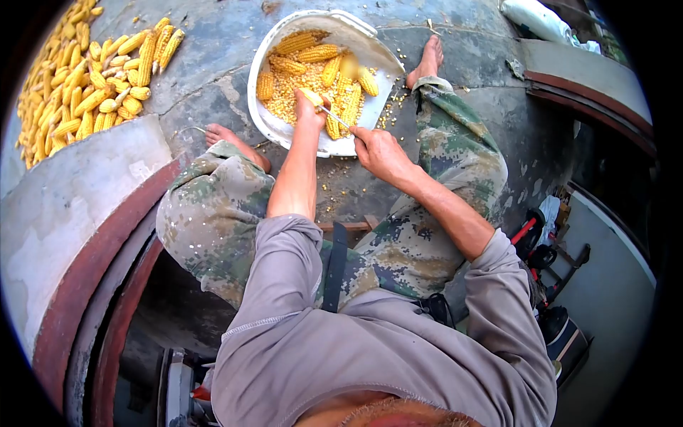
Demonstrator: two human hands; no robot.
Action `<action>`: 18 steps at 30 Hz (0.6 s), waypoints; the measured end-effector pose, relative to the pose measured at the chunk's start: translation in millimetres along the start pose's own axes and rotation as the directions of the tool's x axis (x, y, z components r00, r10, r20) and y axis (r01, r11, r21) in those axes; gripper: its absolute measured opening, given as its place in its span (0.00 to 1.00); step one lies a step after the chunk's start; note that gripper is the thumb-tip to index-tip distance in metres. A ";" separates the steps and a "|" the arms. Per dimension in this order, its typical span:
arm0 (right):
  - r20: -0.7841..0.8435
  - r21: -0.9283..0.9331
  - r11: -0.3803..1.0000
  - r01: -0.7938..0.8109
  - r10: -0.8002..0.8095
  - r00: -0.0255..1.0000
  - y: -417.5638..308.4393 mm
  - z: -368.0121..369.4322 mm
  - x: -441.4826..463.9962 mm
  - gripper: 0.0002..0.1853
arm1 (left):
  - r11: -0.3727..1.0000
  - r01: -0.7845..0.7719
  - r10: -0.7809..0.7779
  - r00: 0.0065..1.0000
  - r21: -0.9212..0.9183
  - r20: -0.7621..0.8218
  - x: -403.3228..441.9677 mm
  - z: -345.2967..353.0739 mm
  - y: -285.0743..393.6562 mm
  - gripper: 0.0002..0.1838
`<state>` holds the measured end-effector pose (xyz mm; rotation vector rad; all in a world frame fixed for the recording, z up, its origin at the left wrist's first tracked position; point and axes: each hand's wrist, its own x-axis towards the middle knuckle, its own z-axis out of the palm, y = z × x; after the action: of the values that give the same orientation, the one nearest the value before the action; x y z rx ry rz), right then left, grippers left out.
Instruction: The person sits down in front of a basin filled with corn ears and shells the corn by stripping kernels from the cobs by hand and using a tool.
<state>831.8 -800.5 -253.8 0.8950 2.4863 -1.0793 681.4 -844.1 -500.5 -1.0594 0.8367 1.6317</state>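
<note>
1. Head view, left hand: the left hand [308, 108] is closed around a corn cob [311, 95], which it holds over the inside of a white tub [254, 84]. The cob is pale yellow at the part that shows; the rest is hidden by the fingers.
2. Head view, right hand: the right hand [380, 151] is wrapped around the near end of a thin metal tool [334, 117], just outside the tub's near right edge. The shaft slants up and left over the tub, its far end reaching the held cob. The tool's handle is hidden in the grip.
3. Head view, tub: it stands on the grey floor [213, 67] between the person's bare feet. Inside it, yellow cobs [318, 53] lie on and around loose kernels [281, 105]. A blurred yellowish patch covers a spot near the tub's right side.
4. Head view, surroundings: scattered kernels [388, 112] lie on the floor to the right of the tub and below it. A large heap of cobs [85, 89] lies at upper left, well apart from the tub. The person wears camouflage trousers [459, 135] and a grey shirt [398, 349] with the sleeves pushed up. A white sack [537, 20] lies at upper right.
</note>
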 end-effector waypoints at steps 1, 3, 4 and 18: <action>-0.005 -0.005 1.000 -0.010 0.010 1.000 -2.3 3.2 2.3 0.18 | 1.000 -0.012 0.012 1.000 0.004 0.005 2.6 -0.8 3.4 0.31; -0.015 0.021 0.999 -0.033 0.033 0.999 -6.5 4.6 2.7 0.18 | 0.999 0.036 -0.036 0.999 -0.034 0.012 7.0 1.4 6.3 0.32; -0.022 0.059 0.997 -0.042 0.043 0.999 -8.9 5.7 4.5 0.18 | 1.000 0.002 -0.003 0.999 0.010 0.035 7.2 -1.5 4.9 0.32; 0.411 0.749 0.324 -0.578 0.458 0.788 -1.9 3.7 15.9 0.19 | 0.997 -0.071 0.070 0.997 0.018 0.043 6.4 -5.3 -0.5 0.32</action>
<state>818.5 -797.4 -262.8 1.6584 1.1848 -2.0124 682.4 -846.4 -508.5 -0.9884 0.8687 1.6955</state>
